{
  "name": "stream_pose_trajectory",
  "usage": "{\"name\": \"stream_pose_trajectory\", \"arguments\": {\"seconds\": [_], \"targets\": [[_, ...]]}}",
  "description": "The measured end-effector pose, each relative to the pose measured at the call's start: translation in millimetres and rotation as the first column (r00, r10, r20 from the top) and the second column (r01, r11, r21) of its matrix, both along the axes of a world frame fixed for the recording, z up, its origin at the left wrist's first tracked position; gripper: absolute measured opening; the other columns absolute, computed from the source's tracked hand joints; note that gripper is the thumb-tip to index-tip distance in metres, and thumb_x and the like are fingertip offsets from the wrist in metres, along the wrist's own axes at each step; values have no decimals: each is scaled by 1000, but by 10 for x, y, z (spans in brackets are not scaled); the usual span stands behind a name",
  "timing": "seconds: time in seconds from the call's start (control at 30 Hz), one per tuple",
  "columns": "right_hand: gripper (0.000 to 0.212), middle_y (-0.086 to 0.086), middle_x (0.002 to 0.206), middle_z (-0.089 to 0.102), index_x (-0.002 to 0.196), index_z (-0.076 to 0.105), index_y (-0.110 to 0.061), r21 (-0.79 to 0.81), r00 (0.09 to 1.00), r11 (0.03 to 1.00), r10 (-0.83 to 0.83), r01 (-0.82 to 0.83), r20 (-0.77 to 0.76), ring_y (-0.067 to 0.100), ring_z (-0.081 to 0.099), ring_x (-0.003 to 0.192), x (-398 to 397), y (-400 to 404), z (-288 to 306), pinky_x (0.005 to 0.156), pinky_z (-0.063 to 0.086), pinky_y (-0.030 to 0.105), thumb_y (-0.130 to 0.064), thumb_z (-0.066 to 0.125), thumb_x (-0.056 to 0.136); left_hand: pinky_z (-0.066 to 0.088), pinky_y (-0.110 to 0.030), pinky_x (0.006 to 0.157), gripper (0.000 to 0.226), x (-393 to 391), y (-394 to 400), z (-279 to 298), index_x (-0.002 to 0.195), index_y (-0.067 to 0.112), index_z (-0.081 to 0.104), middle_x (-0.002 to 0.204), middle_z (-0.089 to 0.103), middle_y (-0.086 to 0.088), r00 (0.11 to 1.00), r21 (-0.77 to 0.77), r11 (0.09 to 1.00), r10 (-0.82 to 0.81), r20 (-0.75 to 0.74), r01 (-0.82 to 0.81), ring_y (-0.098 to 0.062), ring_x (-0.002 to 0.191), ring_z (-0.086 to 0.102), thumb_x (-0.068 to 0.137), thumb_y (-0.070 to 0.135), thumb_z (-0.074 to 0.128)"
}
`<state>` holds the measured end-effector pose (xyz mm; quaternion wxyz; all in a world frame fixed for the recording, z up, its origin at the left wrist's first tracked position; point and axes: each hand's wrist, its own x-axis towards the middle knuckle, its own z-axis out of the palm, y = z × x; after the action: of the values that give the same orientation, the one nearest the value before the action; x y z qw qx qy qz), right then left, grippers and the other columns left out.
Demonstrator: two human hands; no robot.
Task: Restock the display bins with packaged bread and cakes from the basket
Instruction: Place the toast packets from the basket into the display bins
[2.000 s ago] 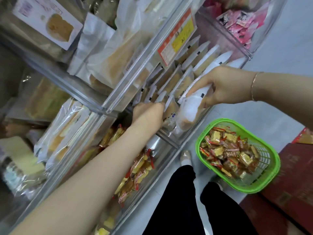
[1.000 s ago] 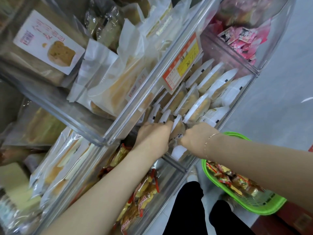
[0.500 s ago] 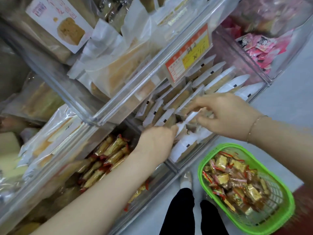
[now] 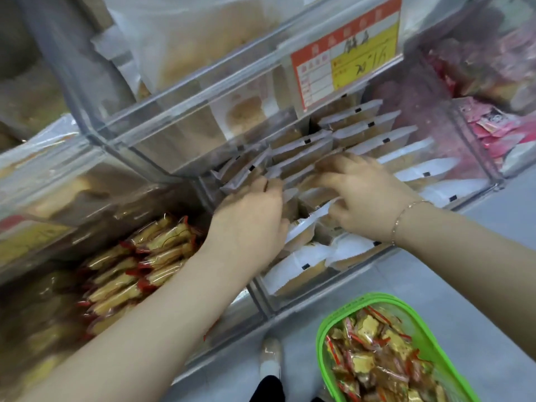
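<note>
A clear display bin (image 4: 319, 288) holds rows of white-packaged cakes (image 4: 374, 129) standing on edge. My left hand (image 4: 249, 224) reaches into its left side, fingers curled against the upright packs. My right hand (image 4: 362, 195), with a thin bracelet at the wrist, lies flat over the middle rows with fingers spread, pressing on the packs. Whether either hand grips a single pack is hidden by the fingers and blur. The green basket (image 4: 327, 323) stands on the floor at lower right, full of small gold-and-red wrapped cakes (image 4: 374, 361).
The bin to the left holds red-and-yellow wrapped cakes (image 4: 139, 271). Above is a bin of bagged bread (image 4: 203, 53) with a red-and-yellow price label (image 4: 348, 59). Pink packets (image 4: 493, 132) fill the bin at right. My shoe (image 4: 271, 358) stands on grey floor below.
The camera has moved closer to the bin. My right hand has slid left and flattened onto the middle packs. My left hand has stayed at the bin's left side.
</note>
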<state>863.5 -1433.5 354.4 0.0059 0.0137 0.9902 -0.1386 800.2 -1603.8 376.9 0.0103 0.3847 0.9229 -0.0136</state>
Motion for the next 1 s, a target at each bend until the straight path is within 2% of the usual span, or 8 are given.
{"name": "stream_pose_trajectory", "arguments": {"seconds": [0.17, 0.23, 0.37, 0.5, 0.57, 0.67, 0.87, 1.0], "targets": [[24, 16, 116, 55, 94, 69, -14, -7, 999, 1000, 6, -6, -32, 37, 47, 110, 65, 6, -59, 97, 34, 42, -4, 58, 76, 45, -27, 67, 31, 19, -7, -99, 114, 26, 50, 110, 54, 7, 990, -7, 990, -137, 37, 138, -17, 102, 55, 86, 12, 53], [20, 10, 118, 55, 86, 72, -24, 30, 999, 998, -53, 52, 8, 33, 45, 109, 55, 103, -13, 95, 31, 39, -10, 59, 78, 40, -24, 61, 31, 43, -89, -86, 111, 29, 50, 104, 53, 10, 970, -64, 968, -239, 42, 241, -14, 97, 55, 85, 12, 55], [19, 7, 106, 62, 77, 73, -23, 133, 1000, 991, -5, 5, -3, 33, 51, 100, -69, 12, 76, 84, 36, 38, -10, 70, 63, 51, -30, 75, 41, -52, -157, 28, 125, 34, 46, 111, 54, 12, 955, -46, 962, -262, 139, 271, -13, 101, 56, 88, 18, 54], [46, 6, 122, 56, 119, 63, -22, -18, 994, 999, -50, 49, -102, 29, 45, 117, -276, 2, 95, 99, 32, 37, -9, 56, 76, 46, -30, 83, 46, -162, -135, 118, 135, 28, 38, 129, 46, 6, 995, 45, 996, -81, 58, 78, -18, 109, 54, 92, 17, 46], [50, 0, 133, 46, 130, 53, -30, -10, 998, 999, -36, 36, -44, 22, 34, 126, -378, 70, 68, 106, 28, 34, -11, 51, 84, 44, -32, 86, 49, -219, -46, 63, 140, 20, 33, 138, 40, -1, 999, -97, 995, 21, -46, -26, -23, 115, 51, 94, 18, 48], [47, -5, 138, 41, 130, 52, -36, 54, 999, 998, 28, -30, 24, 19, 27, 130, -419, 71, 28, 107, 21, 32, -15, 51, 87, 43, -38, 85, 49, -333, 169, -35, 140, 10, 32, 140, 38, -9, 991, -288, 949, 131, -12, -129, -31, 120, 49, 94, 13, 47], [28, -8, 123, 57, 107, 63, -38, 91, 984, 988, -138, 128, 110, 25, 44, 120, -397, 240, 162, 104, 35, 34, -22, 54, 87, 29, -25, 56, 46, -370, 145, -24, 128, 20, 43, 119, 49, 0, 984, -323, 929, -159, 84, 178, -23, 108, 50, 85, 7, 53], [30, 2, 101, 52, 109, 55, -20, 241, 941, 967, -157, 84, 300, 29, 50, 99, -537, 23, 265, 81, 46, 34, -5, 53, 84, 29, -29, 71, 44, -382, 165, 44, 129, 20, 44, 120, 50, -2, 979, -373, 905, -188, 79, 204, -26, 111, 51, 87, 9, 51]]}}
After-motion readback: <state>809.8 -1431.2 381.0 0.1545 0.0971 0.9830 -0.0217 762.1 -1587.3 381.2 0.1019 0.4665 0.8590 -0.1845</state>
